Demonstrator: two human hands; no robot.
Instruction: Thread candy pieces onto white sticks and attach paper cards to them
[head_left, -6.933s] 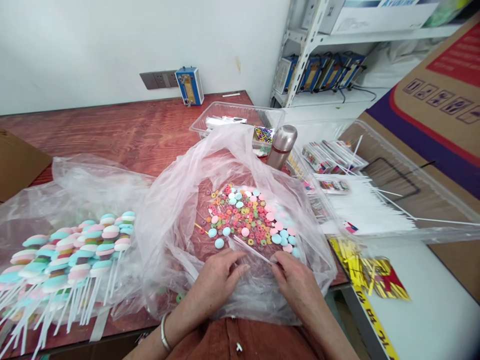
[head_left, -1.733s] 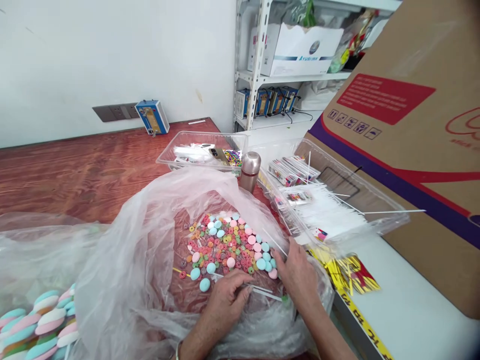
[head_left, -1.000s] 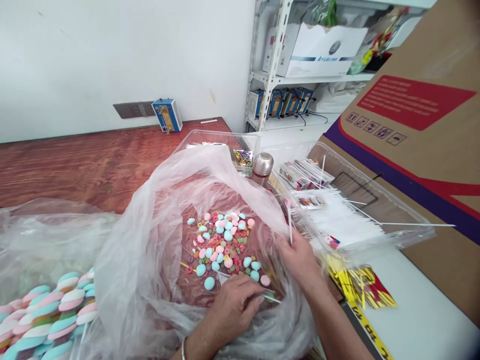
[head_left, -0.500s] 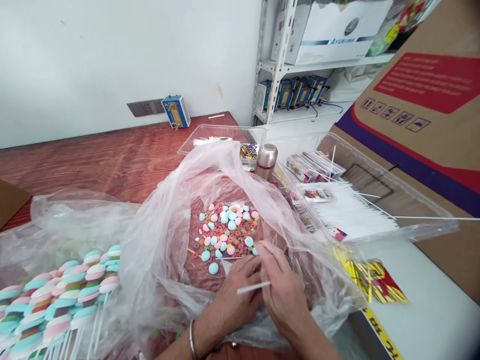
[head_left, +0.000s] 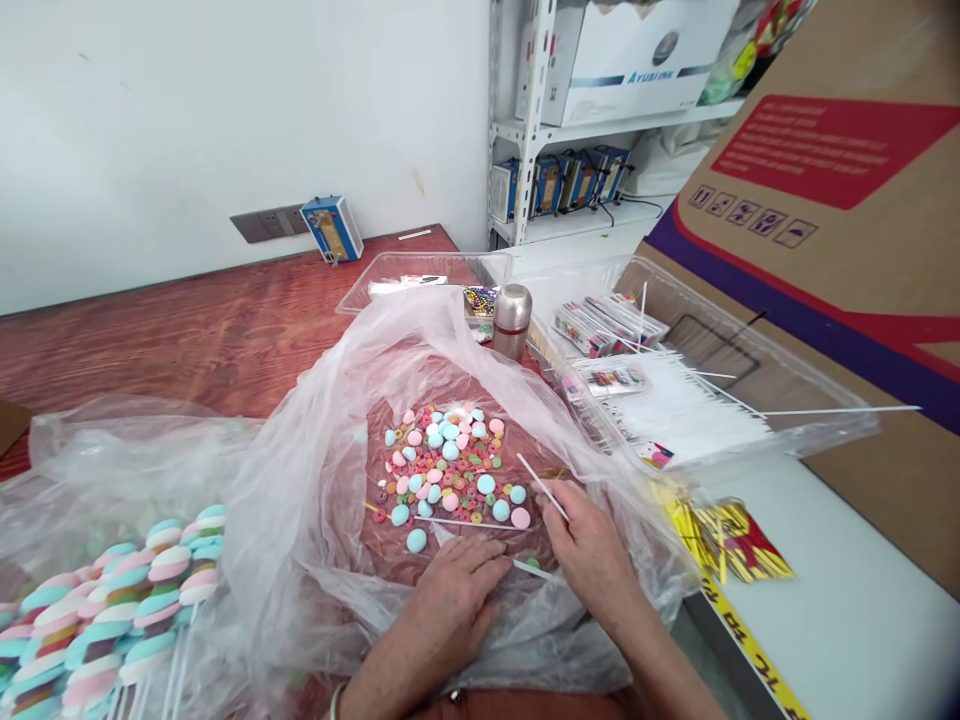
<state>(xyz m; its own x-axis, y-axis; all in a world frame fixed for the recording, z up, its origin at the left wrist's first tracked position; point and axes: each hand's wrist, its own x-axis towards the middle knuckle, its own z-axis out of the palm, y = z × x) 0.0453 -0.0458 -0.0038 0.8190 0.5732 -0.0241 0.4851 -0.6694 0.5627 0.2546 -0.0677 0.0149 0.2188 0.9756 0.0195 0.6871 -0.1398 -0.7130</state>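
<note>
My right hand (head_left: 589, 545) is closed on a thin white stick (head_left: 542, 487), which points up and to the left. My left hand (head_left: 457, 590) rests palm down on the clear plastic bag (head_left: 292, 480) with its fingers stretched out. A second white stick (head_left: 531, 569) lies just beyond its fingertips; I cannot tell if they touch. Ahead of both hands, pink and blue candy discs (head_left: 450, 450) and small coloured candy rings (head_left: 469, 487) are spread on the plastic. Another stick (head_left: 472, 522) lies along the near edge of this heap.
Finished-looking stacked candy sticks (head_left: 112, 620) lie on plastic at the left. At the right, a clear tray (head_left: 810, 420) holds many white sticks (head_left: 675, 410). Beyond the candy stands a steel flask (head_left: 512, 320). Yellow twist ties (head_left: 735, 540) and a large carton (head_left: 825, 240) are farther right.
My hands were close together by a white stick and have come apart. The right moved right and now holds a stick upward; the left lies flatter. The view has shifted slightly.
</note>
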